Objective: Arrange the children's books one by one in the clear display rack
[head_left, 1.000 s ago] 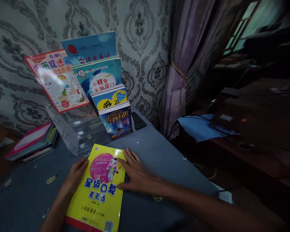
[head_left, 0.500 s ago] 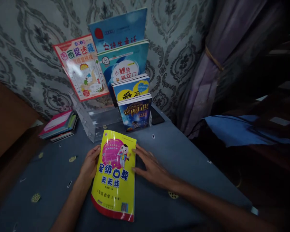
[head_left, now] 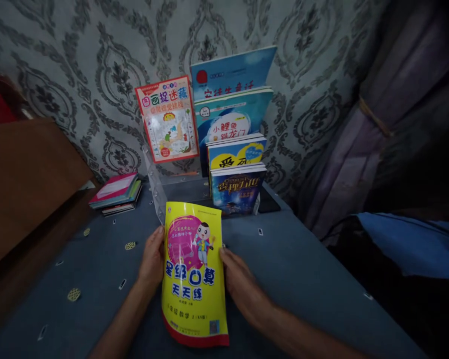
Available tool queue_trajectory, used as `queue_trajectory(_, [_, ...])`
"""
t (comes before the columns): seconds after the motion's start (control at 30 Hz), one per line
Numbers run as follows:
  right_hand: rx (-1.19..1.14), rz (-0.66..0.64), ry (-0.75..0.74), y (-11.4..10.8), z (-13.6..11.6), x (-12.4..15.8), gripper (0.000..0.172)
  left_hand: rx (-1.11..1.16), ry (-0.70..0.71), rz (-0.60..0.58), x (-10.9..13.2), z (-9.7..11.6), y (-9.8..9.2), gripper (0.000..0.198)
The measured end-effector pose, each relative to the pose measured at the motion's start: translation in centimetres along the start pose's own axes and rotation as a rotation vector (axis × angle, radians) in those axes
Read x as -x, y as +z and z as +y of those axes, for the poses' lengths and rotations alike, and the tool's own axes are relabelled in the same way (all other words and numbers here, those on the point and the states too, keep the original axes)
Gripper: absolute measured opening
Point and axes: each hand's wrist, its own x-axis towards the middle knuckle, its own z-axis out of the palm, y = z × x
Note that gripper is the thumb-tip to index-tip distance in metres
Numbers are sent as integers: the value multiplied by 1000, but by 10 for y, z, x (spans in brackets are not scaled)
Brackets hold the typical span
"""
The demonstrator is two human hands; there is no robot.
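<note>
A yellow workbook [head_left: 192, 279] with a pink circle, a cartoon child and a red bottom edge is held up, its cover facing me and slightly curved. My left hand [head_left: 152, 259] grips its left edge, fingers hidden behind the cover. On the opposite edge, my right hand [head_left: 241, 279] has closed, thumb at the side and the other fingers out of sight behind. Just beyond the workbook stands a clear book rack [head_left: 155, 187]. In it are a red-bordered picture book [head_left: 168, 119], a large blue book [head_left: 232, 72], a teal book [head_left: 228, 117], and blue-and-yellow and dark blue books [head_left: 236, 189] in front.
A small stack of books [head_left: 115, 192] lies left of the rack on the grey-blue tablecloth [head_left: 295, 279]. A dark flat object [head_left: 270, 202] lies by the rack's right side. Patterned wallpaper, a tied purple curtain [head_left: 351, 154] and a brown panel [head_left: 30, 174] surround the table.
My right hand has gone from spread fingers beside the workbook to gripping its right edge. The view has shifted, so the rack and books appear further right and lower.
</note>
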Motion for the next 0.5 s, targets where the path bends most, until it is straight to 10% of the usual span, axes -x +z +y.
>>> queue_trajectory(0.23, [236, -37, -462, 46, -36, -1, 61, -212, 290, -120, 11, 1, 19, 52])
queue_trajectory(0.5, [354, 24, -653, 25, -39, -19, 55, -318, 275, -273, 13, -23, 11, 64])
